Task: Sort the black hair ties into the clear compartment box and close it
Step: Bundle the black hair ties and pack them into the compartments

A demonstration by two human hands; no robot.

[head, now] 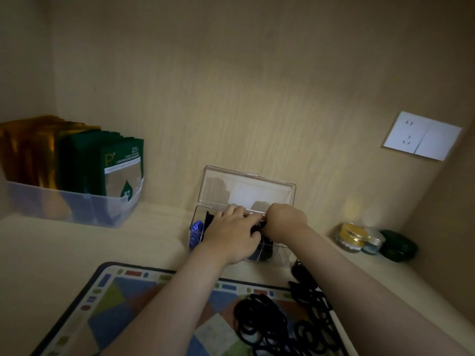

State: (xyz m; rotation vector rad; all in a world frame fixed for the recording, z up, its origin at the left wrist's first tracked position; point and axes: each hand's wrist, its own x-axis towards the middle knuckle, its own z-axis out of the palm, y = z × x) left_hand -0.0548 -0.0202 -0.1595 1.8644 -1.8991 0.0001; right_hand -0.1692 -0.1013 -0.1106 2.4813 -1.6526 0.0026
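Observation:
The clear compartment box [279, 249] stands against the back wall with its lid [246, 187] upright and open. Both hands are inside it. My left hand [232, 235] lies over the middle compartments, its fingers curled round black hair ties. My right hand [284, 222] is beside it, fingers bent down into the box onto black ties; its fingertips are hidden. Black ties [209, 219] stand in a left compartment, next to something blue [196, 227]. A heap of loose black hair ties [280, 327] lies on the patterned mat [115, 301] in front.
A clear bin [77, 206] with green and gold sachets stands at the left. Small jars [356, 237] and a dark green round case [398, 246] sit at the right by the side wall. A white wall socket [422, 136] is on the back panel.

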